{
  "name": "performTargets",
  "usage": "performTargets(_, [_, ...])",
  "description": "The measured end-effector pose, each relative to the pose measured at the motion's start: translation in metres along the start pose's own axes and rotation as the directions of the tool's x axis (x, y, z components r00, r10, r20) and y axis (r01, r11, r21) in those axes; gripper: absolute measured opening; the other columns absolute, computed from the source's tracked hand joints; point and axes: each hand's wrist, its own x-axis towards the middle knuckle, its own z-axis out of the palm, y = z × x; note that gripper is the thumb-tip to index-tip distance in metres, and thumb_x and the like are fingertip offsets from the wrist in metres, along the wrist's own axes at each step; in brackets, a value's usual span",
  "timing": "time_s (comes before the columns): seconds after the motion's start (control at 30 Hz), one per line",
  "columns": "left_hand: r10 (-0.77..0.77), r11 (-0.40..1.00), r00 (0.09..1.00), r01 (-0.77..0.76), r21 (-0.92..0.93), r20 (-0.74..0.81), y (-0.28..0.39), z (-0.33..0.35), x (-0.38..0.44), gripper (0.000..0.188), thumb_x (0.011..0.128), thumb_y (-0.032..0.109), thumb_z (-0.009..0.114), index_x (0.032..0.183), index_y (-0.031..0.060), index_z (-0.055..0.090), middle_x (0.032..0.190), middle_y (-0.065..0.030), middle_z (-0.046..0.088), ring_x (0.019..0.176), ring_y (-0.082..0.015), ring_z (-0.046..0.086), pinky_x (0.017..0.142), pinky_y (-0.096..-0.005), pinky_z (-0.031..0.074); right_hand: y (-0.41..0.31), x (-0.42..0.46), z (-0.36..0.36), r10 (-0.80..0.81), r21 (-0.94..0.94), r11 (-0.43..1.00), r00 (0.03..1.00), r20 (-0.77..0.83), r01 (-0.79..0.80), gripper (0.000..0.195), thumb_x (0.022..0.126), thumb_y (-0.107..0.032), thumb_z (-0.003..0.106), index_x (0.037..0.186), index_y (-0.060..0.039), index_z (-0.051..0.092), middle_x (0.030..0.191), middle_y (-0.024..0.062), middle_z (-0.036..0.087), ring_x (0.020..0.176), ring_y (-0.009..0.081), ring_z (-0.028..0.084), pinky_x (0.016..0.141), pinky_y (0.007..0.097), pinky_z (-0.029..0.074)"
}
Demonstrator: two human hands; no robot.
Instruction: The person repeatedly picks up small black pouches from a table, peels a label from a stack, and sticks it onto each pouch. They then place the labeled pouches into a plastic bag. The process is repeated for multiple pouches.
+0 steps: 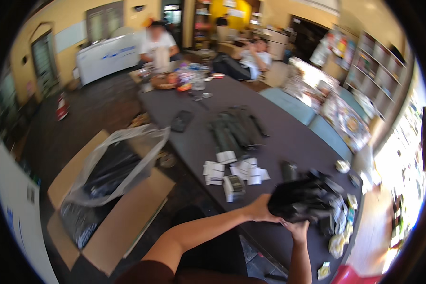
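Note:
My left hand [263,209] grips the left side of a glossy black bundle [300,197], perhaps fabric or plastic; blur hides what it is. Under the bundle's near edge, my right hand [295,229] holds it too, its fingers partly hidden. Just left of the bundle stands a small white box with a dark label [233,189]. White printed slips [250,171] lie fanned behind that box. Farther back, several dark green narrow items [230,129] are laid side by side on the dark table [280,126].
An open cardboard box [127,220] holds a clear plastic bag [108,142] with black contents, left of the table. Crumpled wrappers [337,245] lie along the right edge. A basket [163,81] and jars stand at the far end. Two people [158,44] sit beyond.

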Motion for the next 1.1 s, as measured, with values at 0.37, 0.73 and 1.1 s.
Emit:
performTargets(0.37, [-0.064, 0.942, 0.975, -0.011, -0.335, -0.212, 0.103, 0.0, -0.102, 0.073, 0.061, -0.001, 0.073, 0.127, 0.0007, 0.043, 0.118, -0.0082, 0.054, 0.105, -0.0137, 0.048, 0.092, -0.0295, 0.039, -0.073, 0.002, 0.072, -0.006, 0.014, 1.0, 0.999, 0.033, 0.005, 0.069, 0.061, -0.01, 0.079, 0.121, 0.0011, 0.046, 0.114, 0.0101, 0.056, 0.1, 0.0205, 0.056, 0.089, 0.0352, 0.045])
performTargets(0.73, [0.236, 0.961, 0.925, -0.268, -0.073, -0.297, 0.099, -0.069, -0.178, 0.085, 0.058, 0.014, 0.079, 0.133, 0.0081, 0.04, 0.142, -0.0138, 0.03, 0.133, -0.0322, 0.022, 0.107, -0.0436, 0.02, -0.116, 0.027, 0.178, -0.048, 0.109, 0.994, 0.951, 0.307, 0.015, 0.065, 0.06, -0.009, 0.076, 0.118, 0.0017, 0.049, 0.11, 0.0095, 0.057, 0.097, 0.0204, 0.056, 0.088, 0.0351, 0.045])
performTargets(1.1, [-0.04, 0.999, 0.728, 0.036, -0.021, -0.684, 0.214, -0.165, -0.166, 0.068, 0.064, 0.016, 0.081, 0.119, -0.0014, 0.045, 0.109, -0.0079, 0.057, 0.101, -0.0167, 0.051, 0.088, -0.0317, 0.042, -0.152, 0.099, 0.283, -0.172, 0.309, 0.951, 0.822, 0.544, -0.006, 0.063, 0.056, -0.006, 0.073, 0.115, 0.0033, 0.051, 0.106, 0.0093, 0.059, 0.095, 0.021, 0.057, 0.087, 0.0351, 0.045])
